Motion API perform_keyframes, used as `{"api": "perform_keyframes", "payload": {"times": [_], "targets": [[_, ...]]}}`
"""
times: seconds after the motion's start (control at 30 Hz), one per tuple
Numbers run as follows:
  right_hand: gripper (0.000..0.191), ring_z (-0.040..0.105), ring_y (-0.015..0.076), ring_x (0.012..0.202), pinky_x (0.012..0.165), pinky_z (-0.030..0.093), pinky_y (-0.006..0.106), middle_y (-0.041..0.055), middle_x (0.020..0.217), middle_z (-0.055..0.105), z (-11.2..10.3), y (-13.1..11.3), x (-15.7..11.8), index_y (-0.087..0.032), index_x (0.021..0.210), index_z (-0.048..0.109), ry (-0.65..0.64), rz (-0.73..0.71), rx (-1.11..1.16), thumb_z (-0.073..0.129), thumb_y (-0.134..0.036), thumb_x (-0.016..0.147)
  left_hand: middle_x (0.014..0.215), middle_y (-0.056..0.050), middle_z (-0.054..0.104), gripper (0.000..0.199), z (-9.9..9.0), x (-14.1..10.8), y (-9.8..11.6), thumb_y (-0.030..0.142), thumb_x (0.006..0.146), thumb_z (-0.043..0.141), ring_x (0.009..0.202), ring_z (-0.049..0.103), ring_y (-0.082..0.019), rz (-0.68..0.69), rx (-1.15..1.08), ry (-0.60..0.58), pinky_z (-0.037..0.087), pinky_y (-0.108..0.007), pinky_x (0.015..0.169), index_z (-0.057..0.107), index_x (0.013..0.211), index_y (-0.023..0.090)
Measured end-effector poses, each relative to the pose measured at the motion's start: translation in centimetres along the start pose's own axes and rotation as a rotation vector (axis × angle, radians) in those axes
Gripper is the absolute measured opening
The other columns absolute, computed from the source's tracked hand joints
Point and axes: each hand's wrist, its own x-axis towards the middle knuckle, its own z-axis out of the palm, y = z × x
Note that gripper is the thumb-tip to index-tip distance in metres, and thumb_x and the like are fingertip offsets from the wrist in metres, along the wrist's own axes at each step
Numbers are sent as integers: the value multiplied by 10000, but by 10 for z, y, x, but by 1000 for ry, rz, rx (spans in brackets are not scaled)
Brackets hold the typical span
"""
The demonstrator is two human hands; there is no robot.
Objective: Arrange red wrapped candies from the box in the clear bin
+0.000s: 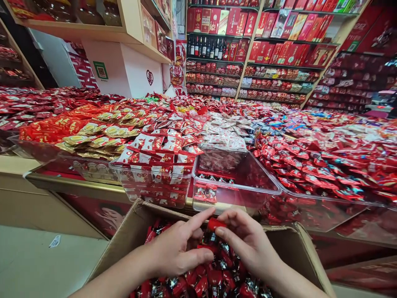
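Both my hands are over an open cardboard box (305,248) full of red and black wrapped candies (217,279). My right hand (248,236) pinches one red wrapped candy (216,224) between thumb and fingers. Just left of it, my left hand (182,246) has its thumb and index finger stretched apart above the pile, beside the candies. Its other fingers are partly curled and partly hidden. Directly beyond the box stands a clear plastic bin (238,190) with a few red and black candies in a row at its bottom.
A bin of red and white packets (159,169) adjoins on the left, with gold packets (102,136) farther left. Red wrapped candies (304,161) are heaped on the right. White packets (228,132) lie behind. Shelves of red boxes (223,22) and bottles line the back.
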Motion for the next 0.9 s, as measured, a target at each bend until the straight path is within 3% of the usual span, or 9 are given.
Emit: {"api": "perform_keyframes", "payload": {"times": [0.13,0.2,0.23,0.3,0.37,0.47,0.57,0.7,0.9], "targets": [[145,603,128,776,677,494,246,20,850,630,-34,-42,20,-233,917,553,263,-304,-274,538,-176,785,751,-15,601,337,-20,7,-1,336,812,459,592,560,-102,-44,-9,171,426,-209,519,510,1098,167],[113,600,127,741,644,491,238,23,817,629,-55,-58,48,-214,881,554,391,-305,-346,553,-191,771,743,-21,598,312,-24,10,-2,347,820,425,564,570,-104,-130,-104,227,402,-189,444,513,1048,153],[92,595,127,720,630,487,237,26,795,626,-64,-61,66,-199,854,555,387,-243,-392,560,-200,763,734,-17,596,306,-25,11,-2,341,812,435,550,570,-102,-156,-128,228,380,-177,413,510,1044,156],[76,584,123,666,597,479,236,29,762,618,-76,-56,100,-171,823,547,228,-1,-463,561,-191,750,728,-10,598,277,-24,12,-3,313,796,462,550,571,-97,-166,-113,215,377,-172,418,530,1016,160],[110,562,108,584,533,462,225,13,716,603,-79,-38,126,-160,858,529,-25,324,-569,534,-155,749,721,-7,602,254,-22,12,-4,290,792,468,552,575,-93,-153,-77,214,402,-184,461,551,991,157],[212,496,102,453,415,386,214,-28,557,550,-71,-8,146,-147,878,542,-304,643,-800,545,-82,676,721,-7,604,247,-22,10,-7,276,797,461,558,579,-91,-125,-50,220,432,-200,514,563,988,157],[202,462,112,416,390,330,223,-31,463,514,-62,10,149,-128,743,600,-418,702,-939,572,-31,567,731,-9,603,237,-24,8,-12,271,804,457,553,577,-85,-96,-26,218,442,-196,517,571,982,164],[209,520,151,524,436,326,237,23,560,591,-57,13,150,-117,735,635,-480,666,-1074,589,-55,540,737,-7,604,225,-24,8,-14,257,803,462,540,579,-81,-65,-6,221,455,-191,512,577,975,171],[187,562,189,602,491,356,258,83,652,655,-53,5,147,-123,695,664,-449,551,-1210,598,-70,528,730,-8,607,216,-24,9,-15,255,809,454,534,582,-81,-50,10,212,457,-184,503,581,961,170]]}}
